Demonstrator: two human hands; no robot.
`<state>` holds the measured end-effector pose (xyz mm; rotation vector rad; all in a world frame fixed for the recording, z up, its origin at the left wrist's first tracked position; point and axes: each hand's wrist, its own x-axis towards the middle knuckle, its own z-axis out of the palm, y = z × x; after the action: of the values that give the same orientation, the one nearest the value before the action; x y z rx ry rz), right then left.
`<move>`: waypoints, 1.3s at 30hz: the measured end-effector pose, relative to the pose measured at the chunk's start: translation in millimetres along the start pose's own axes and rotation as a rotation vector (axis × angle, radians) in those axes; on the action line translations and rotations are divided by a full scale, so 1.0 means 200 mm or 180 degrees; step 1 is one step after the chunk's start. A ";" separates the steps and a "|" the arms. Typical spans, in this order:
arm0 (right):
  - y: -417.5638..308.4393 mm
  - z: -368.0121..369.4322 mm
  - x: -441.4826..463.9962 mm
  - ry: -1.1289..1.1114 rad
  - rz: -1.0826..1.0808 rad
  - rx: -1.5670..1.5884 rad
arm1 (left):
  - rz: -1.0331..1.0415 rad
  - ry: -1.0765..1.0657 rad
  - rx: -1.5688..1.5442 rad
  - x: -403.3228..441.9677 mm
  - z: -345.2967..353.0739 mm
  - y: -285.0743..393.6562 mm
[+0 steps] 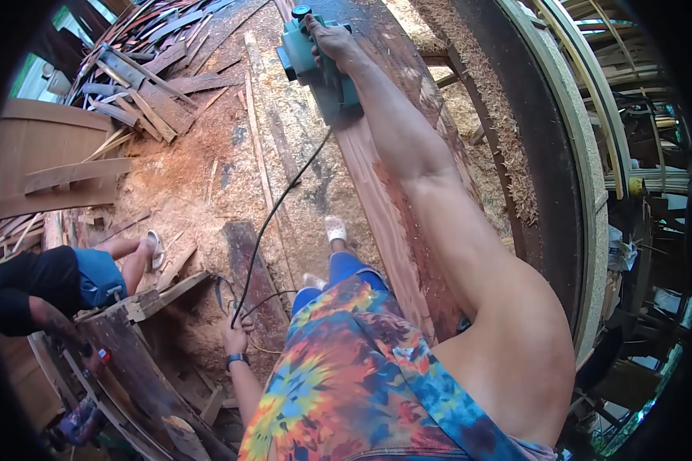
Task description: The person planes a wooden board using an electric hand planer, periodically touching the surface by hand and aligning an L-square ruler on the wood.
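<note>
A green power planer [319, 73] rests on a long reddish-brown plank [373, 207] at the top middle. My right hand [334, 44] is wrapped round its handle, with the arm stretched far forward. From the planer's rear a black cable [273, 211] runs down to my left hand [238, 336], which is low at my left side with its fingers closed round the cable. The plank's near part shows a paler, smoother strip beside rough, darker wood.
At the left a co-worker [54, 280] bends over dark boards [119, 346]. Scrap wood [142, 92] is piled at the upper left. Shavings [177, 169] cover the floor. Long dark beams [542, 115] stand at the right.
</note>
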<state>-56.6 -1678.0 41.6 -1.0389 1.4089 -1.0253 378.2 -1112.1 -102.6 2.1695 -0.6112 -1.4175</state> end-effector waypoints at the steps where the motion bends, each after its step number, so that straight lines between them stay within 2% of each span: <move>1: 0.01 -0.01 -0.09 -0.0008 0.0096 0.0013 | 0.0018 0.0008 0.0042 0.01 -0.03 -0.02; 5: 0.15 -0.15 -0.78 0.0039 0.0286 0.0019 | -0.0308 -0.0063 0.0189 0.10 -0.15 -0.22; 9: 0.39 -0.31 -1.70 0.0084 0.0528 0.0190 | -0.0662 -0.0262 0.0532 0.18 -0.21 -0.30; 14: 0.61 -0.46 -2.64 0.0332 0.0674 0.0054 | -0.0276 -0.0528 0.1183 0.32 -0.18 -0.28; 17: 0.62 -0.47 -2.78 0.0448 0.0792 0.0096 | -0.0047 -0.0627 0.1175 0.35 -0.13 -0.12; 22: 0.57 -0.39 -2.55 0.0498 0.0676 0.0136 | 0.0172 -0.0790 0.1250 0.54 -0.08 -0.05; 29: 0.39 -0.29 -1.73 0.0330 0.0549 0.0094 | 0.0102 -0.0836 0.1015 0.73 -0.07 0.09; 34: 0.18 -0.18 -1.01 0.0236 0.0575 0.0101 | -0.0320 -0.0692 0.0736 0.90 -0.05 0.21; 37: 0.09 -0.12 -0.63 0.0141 0.0599 0.0080 | -0.0825 -0.0475 0.0606 0.89 -0.02 0.36; 38: 0.06 -0.10 -0.50 0.0120 0.0569 0.0070 | -0.0772 -0.0490 0.0563 0.90 -0.01 0.39; 39: 0.02 -0.07 -0.37 0.0095 0.0517 0.0059 | -0.0759 -0.0276 0.0790 0.80 0.05 0.61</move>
<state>-66.8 -1604.4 56.9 -0.8834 1.4798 -0.9365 414.9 -1304.8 -146.9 2.4526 -0.6028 -1.6412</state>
